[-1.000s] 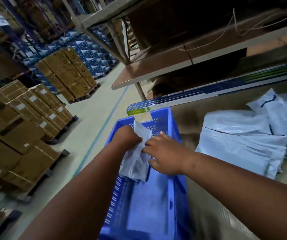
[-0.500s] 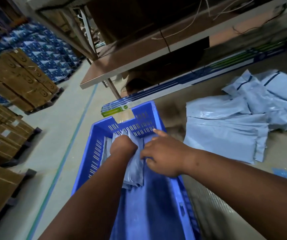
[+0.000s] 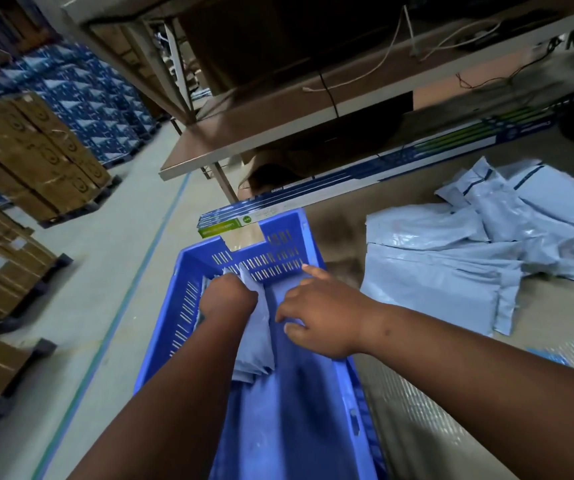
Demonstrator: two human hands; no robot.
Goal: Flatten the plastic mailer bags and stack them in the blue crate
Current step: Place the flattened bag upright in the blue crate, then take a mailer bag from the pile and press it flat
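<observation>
Inside the blue crate (image 3: 289,427), the left hand (image 3: 228,297) grips a folded mailer bag (image 3: 256,341) against its left wall; the right hand (image 3: 320,317) spreads relaxed fingers beside it. More bags (image 3: 451,268) lie on the desk (image 3: 451,410), right.

Dim warehouse: pale concrete floor (image 3: 112,258), stacked cardboard boxes (image 3: 32,150) on pallets, metal shelving (image 3: 278,133) overhead

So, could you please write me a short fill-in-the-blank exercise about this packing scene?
1. The left hand holds a mailer bag inside the ____ crate.
2. The loose pile of mailer bags lies to the ____ of the crate.
3. The stacked cardboard boxes stand on the ____.

Missing words: blue; right; floor
</observation>
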